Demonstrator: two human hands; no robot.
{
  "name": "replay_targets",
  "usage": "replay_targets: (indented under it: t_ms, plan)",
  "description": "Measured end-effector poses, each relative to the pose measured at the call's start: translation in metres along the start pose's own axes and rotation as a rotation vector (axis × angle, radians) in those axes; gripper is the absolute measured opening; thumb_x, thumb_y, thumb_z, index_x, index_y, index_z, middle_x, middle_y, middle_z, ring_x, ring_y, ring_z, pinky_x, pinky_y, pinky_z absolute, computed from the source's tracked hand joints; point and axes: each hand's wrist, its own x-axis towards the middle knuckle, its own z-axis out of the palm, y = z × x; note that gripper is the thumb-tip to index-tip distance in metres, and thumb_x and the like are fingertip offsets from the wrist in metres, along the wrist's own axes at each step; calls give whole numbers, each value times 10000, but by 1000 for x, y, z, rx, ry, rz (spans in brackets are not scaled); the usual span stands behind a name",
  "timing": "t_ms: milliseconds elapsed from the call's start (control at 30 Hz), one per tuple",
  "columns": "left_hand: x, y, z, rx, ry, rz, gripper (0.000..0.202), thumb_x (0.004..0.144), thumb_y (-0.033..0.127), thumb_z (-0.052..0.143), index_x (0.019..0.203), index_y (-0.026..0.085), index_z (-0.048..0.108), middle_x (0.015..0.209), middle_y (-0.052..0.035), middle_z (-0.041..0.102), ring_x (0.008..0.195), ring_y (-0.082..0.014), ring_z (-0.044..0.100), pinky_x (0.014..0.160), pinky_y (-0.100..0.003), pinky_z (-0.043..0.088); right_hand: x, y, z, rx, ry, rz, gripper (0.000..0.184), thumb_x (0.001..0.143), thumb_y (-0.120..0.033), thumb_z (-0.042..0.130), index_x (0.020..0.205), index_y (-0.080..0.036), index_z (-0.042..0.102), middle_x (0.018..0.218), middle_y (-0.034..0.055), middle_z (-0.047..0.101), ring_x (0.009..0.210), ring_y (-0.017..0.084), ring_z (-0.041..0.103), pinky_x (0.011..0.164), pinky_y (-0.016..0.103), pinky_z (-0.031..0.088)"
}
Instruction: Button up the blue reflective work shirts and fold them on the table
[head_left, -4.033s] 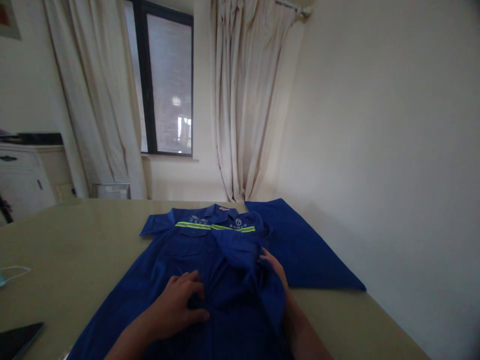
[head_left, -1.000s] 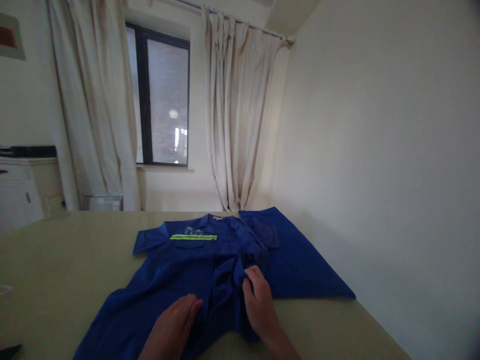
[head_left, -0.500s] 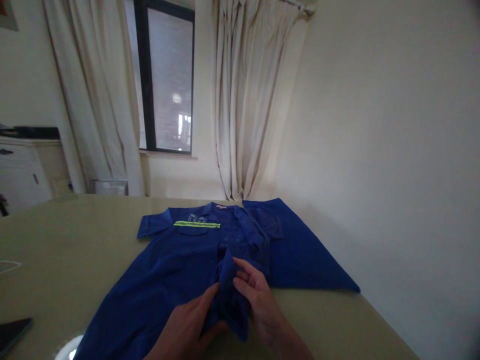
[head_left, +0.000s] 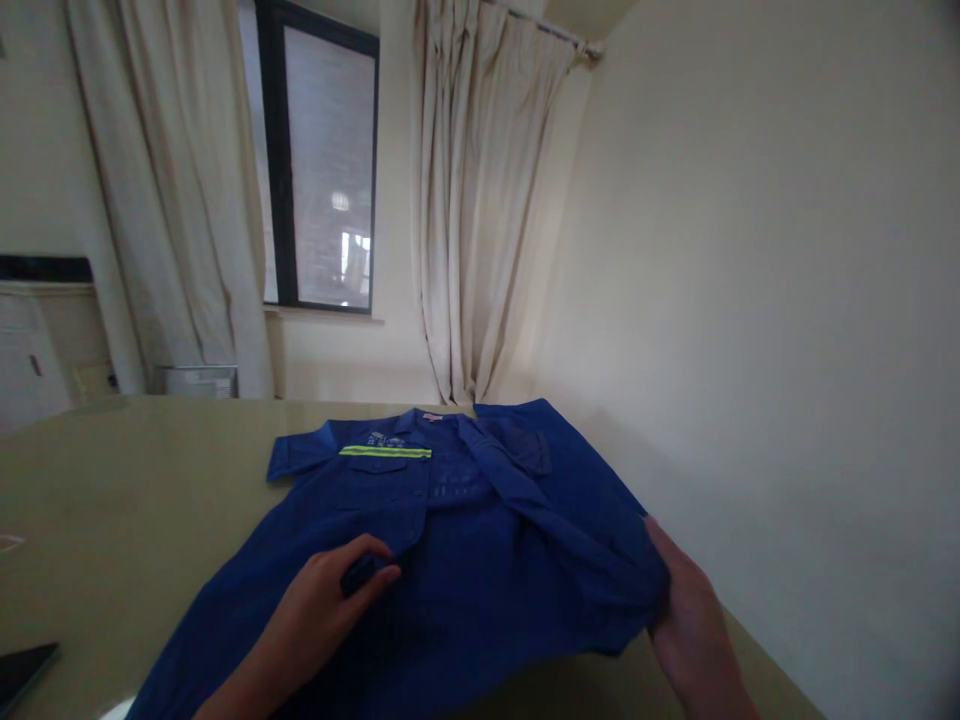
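Observation:
A blue short-sleeved work shirt [head_left: 457, 580] lies face up, its front open and its collar away from me. A yellow-green stripe and pale lettering cross the left chest, above a flap pocket. My left hand [head_left: 322, 605] is closed, thumb and forefinger pinching the left front edge of the shirt. At the right, my right hand [head_left: 690, 605] grips the other front panel, which is drawn out sideways and slightly raised. The inside of the shirt's back shows between the panels. Another piece of blue cloth [head_left: 581, 455] lies partly under the shirt's right side.
The greenish table [head_left: 172, 480] runs up to a pale wall [head_left: 787, 350] on the right. A dark flat object [head_left: 26, 670] and part of a white rounded thing [head_left: 118, 710] are at the lower left. Curtains [head_left: 480, 200] and a window [head_left: 330, 170] stand behind.
My right hand has moved far right, carrying the shirt's right front panel and spreading the front open. My left hand has shifted a little left. The view has turned slightly right.

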Motion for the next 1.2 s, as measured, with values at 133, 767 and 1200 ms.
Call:
replay_targets:
  t_ms: [133, 767, 1200]
  plan:
    - [-8, -7, 0, -229, -94, 2, 468, 876, 539, 670, 1282, 306, 645, 1038, 8, 742, 899, -216, 667, 786, -272, 519, -20, 5, -8, -209, -15, -49, 599, 553, -447, 932, 1067, -181, 779, 882, 69, 798, 810, 291, 738, 710, 382, 596]
    - [-9, -16, 39, -176, -198, 136, 333, 851, 151, 605, 1118, 309, 727, 1257, -9, 703, 1182, -226, 614, 1035, -305, 459, -49, 143, 122, -1091, -1221, -258, 529, 579, -463, 921, 1012, -229, 727, 919, 0, 738, 825, 230, 659, 657, 253, 426]
    - [-1, -23, 34, -90, 99, 317, 155, 986, 243, 582, 985, 289, 730, 961, 8, 747, 895, -153, 700, 836, -208, 531, -41, 150, 118, -487, -746, -42, 552, 741, -689, 770, 1011, -208, 781, 979, 52, 728, 980, 278, 636, 867, 360, 512]
